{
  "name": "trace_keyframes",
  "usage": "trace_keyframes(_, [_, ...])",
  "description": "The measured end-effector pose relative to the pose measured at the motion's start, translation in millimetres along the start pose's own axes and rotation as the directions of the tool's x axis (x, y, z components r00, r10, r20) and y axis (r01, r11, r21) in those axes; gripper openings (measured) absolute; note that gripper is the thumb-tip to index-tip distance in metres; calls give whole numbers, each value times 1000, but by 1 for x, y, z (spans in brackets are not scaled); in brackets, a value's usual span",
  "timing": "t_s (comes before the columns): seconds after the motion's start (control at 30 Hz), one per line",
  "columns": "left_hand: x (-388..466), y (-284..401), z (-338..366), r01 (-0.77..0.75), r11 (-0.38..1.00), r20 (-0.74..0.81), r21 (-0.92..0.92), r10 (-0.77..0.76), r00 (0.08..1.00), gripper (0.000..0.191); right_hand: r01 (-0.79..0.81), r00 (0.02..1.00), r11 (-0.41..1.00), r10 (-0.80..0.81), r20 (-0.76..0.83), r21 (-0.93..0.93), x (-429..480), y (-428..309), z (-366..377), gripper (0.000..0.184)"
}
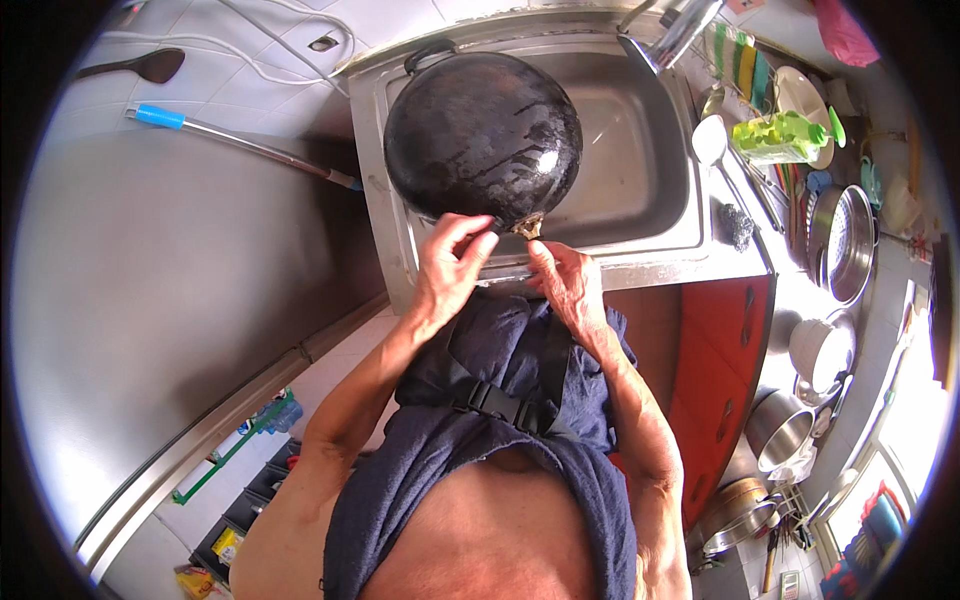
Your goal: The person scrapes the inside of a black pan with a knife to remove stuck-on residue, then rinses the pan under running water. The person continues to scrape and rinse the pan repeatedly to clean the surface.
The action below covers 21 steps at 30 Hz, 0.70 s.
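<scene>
A blackened wok lies bottom up across the left part of a stainless steel sink, its wet base catching the light. One loop handle points to the back left; at the front rim is a worn, brownish handle bracket. My left hand is at the wok's front rim, left of the bracket, with thumb and fingers curled; whether it grips anything is unclear. Just below the bracket, my right hand has its thumb and fingertips close together, and what lies between them is hidden.
A chrome faucet hangs over the back right of the sink. On the right ledge lie a ladle, a dark scouring pad and a green-capped bottle. Steel pots stand further right. A blue-gripped pole leans at left.
</scene>
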<state>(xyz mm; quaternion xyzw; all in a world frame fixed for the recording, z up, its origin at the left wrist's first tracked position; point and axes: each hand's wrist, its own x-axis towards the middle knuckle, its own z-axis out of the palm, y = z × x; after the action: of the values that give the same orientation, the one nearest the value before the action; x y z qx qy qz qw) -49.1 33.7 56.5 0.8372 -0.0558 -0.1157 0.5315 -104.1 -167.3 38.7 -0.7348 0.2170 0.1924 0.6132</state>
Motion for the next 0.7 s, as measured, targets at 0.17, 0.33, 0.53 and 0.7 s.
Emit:
trace_keyframes(0.17, [0, 17, 23, -204, 975, 26, 87, 203, 979, 36, -31, 979, 967, -21, 201, 253, 9, -23, 14, 50])
trace_keyframes(0.33, [-5, 11, 32, -167, 985, 122, 35, 162, 979, 42, -120, 992, 869, 89, 87, 480, 8, -12, 22, 44])
trace_keyframes(0.53, [-9, 10, 32, -208, 976, 129, -65, 214, 968, 36, -120, 993, 701, 70, 100, 703, 7, 0, 19, 32])
trace_keyframes(0.7, [-8, -15, 12, 182, 965, -375, -189, -242, 895, 20, -21, 1000, 773, 13, 18, 634, 32, 15, -7, 40])
